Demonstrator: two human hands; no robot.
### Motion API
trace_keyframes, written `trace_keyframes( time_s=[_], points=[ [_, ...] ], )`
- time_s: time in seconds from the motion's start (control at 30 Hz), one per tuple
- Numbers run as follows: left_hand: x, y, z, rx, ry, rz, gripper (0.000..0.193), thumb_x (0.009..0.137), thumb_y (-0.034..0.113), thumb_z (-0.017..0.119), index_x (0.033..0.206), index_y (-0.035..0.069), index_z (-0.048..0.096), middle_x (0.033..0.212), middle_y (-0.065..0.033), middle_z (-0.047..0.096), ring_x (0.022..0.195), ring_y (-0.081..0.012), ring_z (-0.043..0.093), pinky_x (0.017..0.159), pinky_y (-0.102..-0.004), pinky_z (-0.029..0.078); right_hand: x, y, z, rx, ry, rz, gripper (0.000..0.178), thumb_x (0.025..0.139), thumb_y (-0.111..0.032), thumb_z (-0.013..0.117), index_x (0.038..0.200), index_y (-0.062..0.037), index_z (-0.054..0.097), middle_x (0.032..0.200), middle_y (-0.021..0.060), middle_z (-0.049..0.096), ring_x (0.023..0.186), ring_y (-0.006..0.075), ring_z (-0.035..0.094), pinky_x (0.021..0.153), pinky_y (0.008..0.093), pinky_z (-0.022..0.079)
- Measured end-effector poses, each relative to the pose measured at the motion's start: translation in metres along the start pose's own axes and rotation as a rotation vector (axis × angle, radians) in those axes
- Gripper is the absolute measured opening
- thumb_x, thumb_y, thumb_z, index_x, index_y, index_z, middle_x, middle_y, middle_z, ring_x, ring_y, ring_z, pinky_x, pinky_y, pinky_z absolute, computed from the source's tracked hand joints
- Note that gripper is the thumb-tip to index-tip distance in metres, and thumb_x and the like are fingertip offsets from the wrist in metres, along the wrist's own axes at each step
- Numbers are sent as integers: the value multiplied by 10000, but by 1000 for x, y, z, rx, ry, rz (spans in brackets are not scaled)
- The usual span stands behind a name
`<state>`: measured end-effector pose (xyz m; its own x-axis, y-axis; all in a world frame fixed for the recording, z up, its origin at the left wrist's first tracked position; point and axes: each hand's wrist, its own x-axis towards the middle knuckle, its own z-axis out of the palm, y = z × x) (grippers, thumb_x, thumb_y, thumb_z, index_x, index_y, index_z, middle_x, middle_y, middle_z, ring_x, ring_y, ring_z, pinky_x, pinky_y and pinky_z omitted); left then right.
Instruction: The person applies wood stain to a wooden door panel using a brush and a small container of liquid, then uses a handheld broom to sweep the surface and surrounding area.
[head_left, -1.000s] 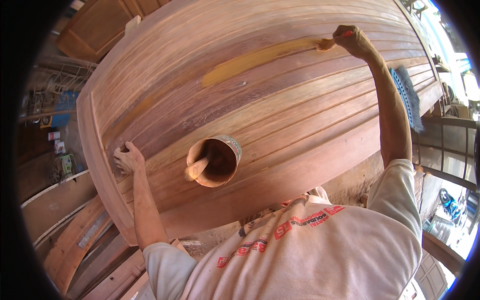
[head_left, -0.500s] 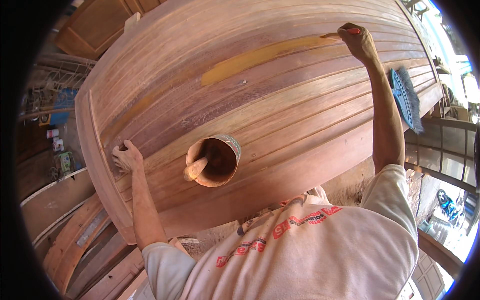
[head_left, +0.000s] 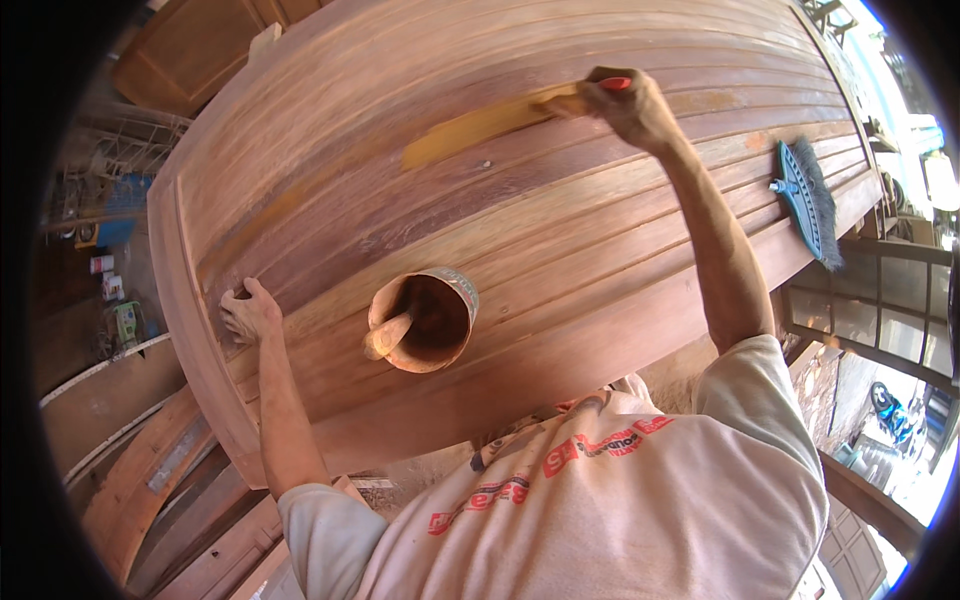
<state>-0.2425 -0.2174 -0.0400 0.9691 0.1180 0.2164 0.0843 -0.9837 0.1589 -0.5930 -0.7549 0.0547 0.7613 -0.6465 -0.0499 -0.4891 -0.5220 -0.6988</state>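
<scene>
My right hand [head_left: 635, 108] is closed around a red-handled paintbrush [head_left: 565, 103], its head coloured brownish-yellow. The brush's head meets the right part of a wet yellow-ochre streak [head_left: 470, 133] running along one board of a large slatted wooden panel [head_left: 560, 235]. At the panel's left end my left hand [head_left: 250, 312] rests on the wood, fingers loosely bent and thumb apart, with nothing seen in it. Between my arms, on the near slats, stands a round can [head_left: 458, 330] with a brown-stained inside. A wooden stick [head_left: 387, 337] leans out over its left rim.
A blue broom head [head_left: 800, 200] with grey bristles lies on the panel's right side. Curved wooden pieces [head_left: 150, 480] are stacked at lower left. A wooden door [head_left: 195, 55] stands beyond the far left edge. Glazed frames [head_left: 870, 300] are at the right.
My right hand has swept left along the yellow streak with the paintbrush. A fainter yellow patch now shows right of the hand. My left hand and the can stay about where they were.
</scene>
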Motion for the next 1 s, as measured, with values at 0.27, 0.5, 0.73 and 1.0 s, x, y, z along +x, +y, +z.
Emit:
trace_keyframes(
  time_s=[0.27,0.5,0.73,1.0],
  points=[
    [3,-10,5,11,4,-7,726,954,581,550,1477,78,506,1515,-221,493,1438,-391,435,1127,-625,350,16,57,-46,-8,217,65,268,968,-336,717,1034,-86,788,828,98,765,760,164,706,732,368,578],
    [2,-5,4,3,3,-12,719,951,581,552,1468,83,517,1512,-219,498,1431,-392,445,1126,-622,355,14,115,-118,-171,561,98,339,961,-415,699,964,-95,811,836,150,776,815,203,752,773,380,571],
    [3,-6,4,6,19,6,701,943,580,557,1433,80,531,1493,-205,512,1400,-385,467,1097,-620,360,-6,-15,30,-10,23,-184,245,993,-320,770,1093,-98,796,939,124,793,851,212,757,751,372,603],
    [-3,-7,9,32,53,33,692,934,579,561,1394,63,581,1409,-225,587,1358,-418,500,1089,-652,358,5,19,-15,-101,270,-43,172,982,-201,717,1110,-95,762,912,169,759,801,188,718,749,379,573]
  ],
)
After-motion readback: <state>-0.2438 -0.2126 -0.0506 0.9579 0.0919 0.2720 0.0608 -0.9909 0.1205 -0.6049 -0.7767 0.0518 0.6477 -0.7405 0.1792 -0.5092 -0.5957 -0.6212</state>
